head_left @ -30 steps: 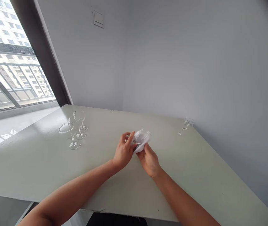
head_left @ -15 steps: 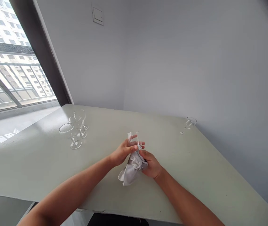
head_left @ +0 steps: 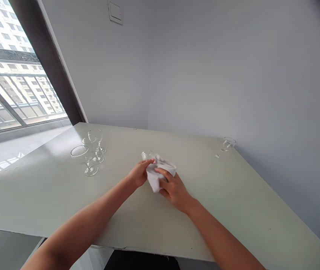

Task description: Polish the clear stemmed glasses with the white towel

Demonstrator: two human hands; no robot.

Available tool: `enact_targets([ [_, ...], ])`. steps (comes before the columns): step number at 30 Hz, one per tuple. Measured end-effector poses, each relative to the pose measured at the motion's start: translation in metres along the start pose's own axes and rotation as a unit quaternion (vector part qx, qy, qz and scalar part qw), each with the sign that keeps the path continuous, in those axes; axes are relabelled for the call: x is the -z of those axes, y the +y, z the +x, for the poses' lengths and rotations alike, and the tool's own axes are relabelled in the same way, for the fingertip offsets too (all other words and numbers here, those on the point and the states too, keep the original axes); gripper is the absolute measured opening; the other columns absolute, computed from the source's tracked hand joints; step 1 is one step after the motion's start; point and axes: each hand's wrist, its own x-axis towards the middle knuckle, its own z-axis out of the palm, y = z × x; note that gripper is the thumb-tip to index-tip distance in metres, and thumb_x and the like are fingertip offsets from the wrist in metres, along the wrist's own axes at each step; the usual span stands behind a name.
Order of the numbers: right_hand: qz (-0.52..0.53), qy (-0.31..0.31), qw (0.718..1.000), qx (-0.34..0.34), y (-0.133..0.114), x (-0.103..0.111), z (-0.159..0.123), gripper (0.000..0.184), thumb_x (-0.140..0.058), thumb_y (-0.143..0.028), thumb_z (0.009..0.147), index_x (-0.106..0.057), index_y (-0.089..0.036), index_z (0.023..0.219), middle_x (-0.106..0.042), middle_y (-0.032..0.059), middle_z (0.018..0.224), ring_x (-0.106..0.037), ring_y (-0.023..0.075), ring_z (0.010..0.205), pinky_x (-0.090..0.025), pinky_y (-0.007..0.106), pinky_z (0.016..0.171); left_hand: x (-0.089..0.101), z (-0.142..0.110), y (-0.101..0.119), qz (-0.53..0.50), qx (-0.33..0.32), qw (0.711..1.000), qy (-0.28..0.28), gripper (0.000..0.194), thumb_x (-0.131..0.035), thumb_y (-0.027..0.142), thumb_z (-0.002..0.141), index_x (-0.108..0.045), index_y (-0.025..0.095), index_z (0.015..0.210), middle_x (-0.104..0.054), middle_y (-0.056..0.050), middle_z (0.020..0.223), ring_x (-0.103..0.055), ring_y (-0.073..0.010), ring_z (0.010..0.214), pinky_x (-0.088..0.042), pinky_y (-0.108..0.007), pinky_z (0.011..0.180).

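Above the middle of the table [head_left: 126, 225], my left hand [head_left: 139, 173] is closed on a clear stemmed glass [head_left: 146, 155]. Part of the glass shows just beyond my fingertips; the rest is hidden by a white cloth [head_left: 154, 180]. The glass looks tilted, and which part my left fingers grip I cannot make out. My right hand [head_left: 175, 190] is wrapped around the cloth from the right, its fingers bent over it and pressing it against the glass.
Several items stand around: three stemmed glasses upright at the left, the nearest a wine glass [head_left: 91, 170], and another glass [head_left: 228, 144] near the far right edge. Grey walls [head_left: 205, 75] border the table behind and to the right. A window [head_left: 14, 86] is at left.
The cloth has moved up over the glass, and the glass has tilted to the left. My right hand has turned, with its fingers now over the cloth; my left hand has shifted slightly left.
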Motion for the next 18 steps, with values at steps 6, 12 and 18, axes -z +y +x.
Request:
enact_targets([
  [6,0.222,0.079,0.967,-0.097,-0.007,-0.006,0.003,0.015,-0.052,-0.031,0.082,-0.059,-0.026,0.095,-0.050,0.0035,0.095,-0.049,0.0149,0.079,-0.042,0.027,0.066,-0.018,-0.009,-0.009,-0.075,0.022,0.995,-0.054,0.019,-0.060,0.032,0.077,-0.060,0.013,0.082,-0.065,-0.006,0.083,-0.062,-0.0120,0.070,-0.051,-0.021,0.065],
  [12,0.532,0.158,0.775,-0.304,-0.004,-0.029,0.010,0.035,-0.060,-0.048,0.074,-0.056,-0.025,0.099,-0.058,0.0020,0.084,-0.052,0.0138,0.069,-0.043,0.025,0.060,-0.022,-0.009,-0.009,-0.062,-0.170,0.983,0.028,0.031,-0.065,0.029,0.073,-0.046,0.019,0.096,-0.062,-0.006,0.098,-0.064,-0.0171,0.087,-0.050,-0.031,0.081],
  [18,0.393,-0.005,0.862,-0.319,-0.003,-0.030,0.002,0.039,-0.049,-0.055,0.078,-0.063,-0.020,0.089,-0.057,0.0017,0.069,-0.049,0.0122,0.050,-0.042,0.027,0.051,-0.015,-0.011,0.001,0.090,-0.371,0.920,0.089,0.054,-0.067,0.027,0.070,-0.033,0.028,0.111,-0.053,-0.004,0.108,-0.063,-0.0199,0.091,-0.048,-0.039,0.083],
])
